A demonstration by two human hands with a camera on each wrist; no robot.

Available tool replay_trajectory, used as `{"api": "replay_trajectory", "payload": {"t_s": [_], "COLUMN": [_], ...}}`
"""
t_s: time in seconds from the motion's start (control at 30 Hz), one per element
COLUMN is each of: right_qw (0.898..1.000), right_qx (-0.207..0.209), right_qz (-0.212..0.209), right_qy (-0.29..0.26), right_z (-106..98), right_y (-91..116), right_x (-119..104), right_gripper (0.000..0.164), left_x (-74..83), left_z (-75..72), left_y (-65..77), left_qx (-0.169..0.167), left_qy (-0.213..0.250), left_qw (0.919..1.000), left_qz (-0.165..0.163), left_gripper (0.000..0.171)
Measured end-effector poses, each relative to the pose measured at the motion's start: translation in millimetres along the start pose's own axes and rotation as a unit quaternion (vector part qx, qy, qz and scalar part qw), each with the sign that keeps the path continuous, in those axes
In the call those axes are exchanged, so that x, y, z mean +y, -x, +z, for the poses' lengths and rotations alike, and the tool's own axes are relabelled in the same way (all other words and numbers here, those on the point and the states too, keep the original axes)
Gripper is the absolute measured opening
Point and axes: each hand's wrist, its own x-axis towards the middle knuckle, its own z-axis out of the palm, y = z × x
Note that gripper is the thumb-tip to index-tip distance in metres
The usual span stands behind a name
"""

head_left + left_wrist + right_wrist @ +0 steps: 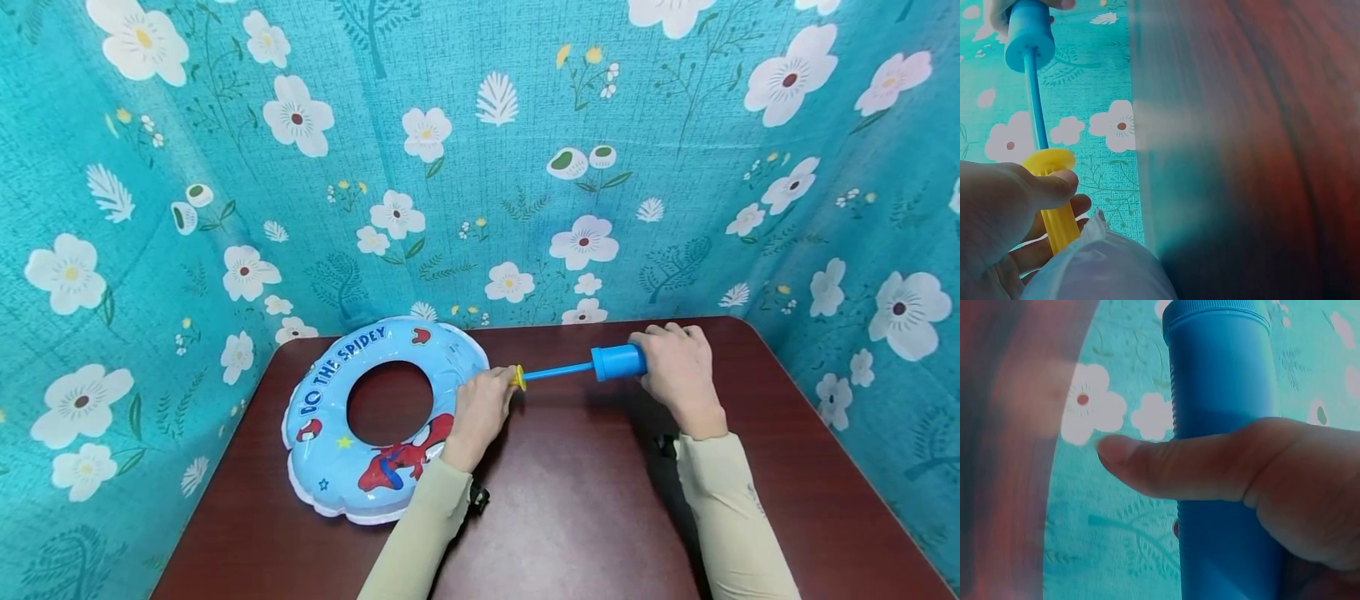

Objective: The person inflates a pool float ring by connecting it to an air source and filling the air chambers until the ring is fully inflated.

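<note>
A blue hand pump (pixel 619 362) is held level above the table by both hands. My right hand (pixel 677 371) grips its thick barrel (pixel 1222 381), the thumb lying across it in the right wrist view. A thin blue rod (pixel 558 372) runs out of the barrel to a yellow flanged end piece (pixel 1059 215). My left hand (pixel 480 412) pinches that yellow piece between thumb and fingers. Beside the left hand, an inflated light-blue swim ring (pixel 318 450) rests on the table. Whether the yellow end sits in the ring's valve is hidden by the hand and ring edge.
The dark reddish-brown table (pixel 570 517) spans the space below the hands. A teal flowered cloth (pixel 465 183) hangs behind it and along both sides, close to the table's edges. Small dark devices are strapped at both wrists.
</note>
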Motion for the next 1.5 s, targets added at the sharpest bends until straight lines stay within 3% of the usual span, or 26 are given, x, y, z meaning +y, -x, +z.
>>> {"api": "replay_trajectory", "payload": {"t_s": [0.23,0.4,0.8,1.0,1.2,1.5], "right_qw": [1.0,0.999,0.998,0.997,0.998,0.999], "right_qx": [0.026,0.038,0.013,0.0,-0.009,-0.044], "right_qz": [0.0,-0.008,-0.046,-0.056,-0.057,-0.024], "right_qy": [0.007,0.016,0.046,0.054,0.024,-0.019], "right_z": [2.8,14.0,41.2,48.4,44.5,17.4], "right_y": [-2.3,-4.5,-4.2,-3.8,-6.8,-4.3], "right_x": [-7.4,-24.1,-76.3,-89.7,-77.5,-19.1], "right_gripper": [0.057,0.05,0.046,0.046,0.051,0.055], "left_x": [3.0,6.1,16.5,18.2,14.1,10.5], "left_z": [-2.0,-1.6,-1.8,-0.8,1.3,-3.2], "left_y": [0.4,1.6,2.9,3.0,2.1,1.9], "left_qx": [0.0,0.003,0.007,0.003,0.005,0.0], "left_qy": [-0.011,-0.044,-0.056,-0.057,-0.041,-0.015], "left_qw": [0.9998,0.999,0.9983,0.9982,0.999,0.9999], "left_qz": [-0.014,-0.006,0.012,0.019,0.017,-0.006], "left_gripper": [0.017,0.016,0.027,0.031,0.03,0.022]}}
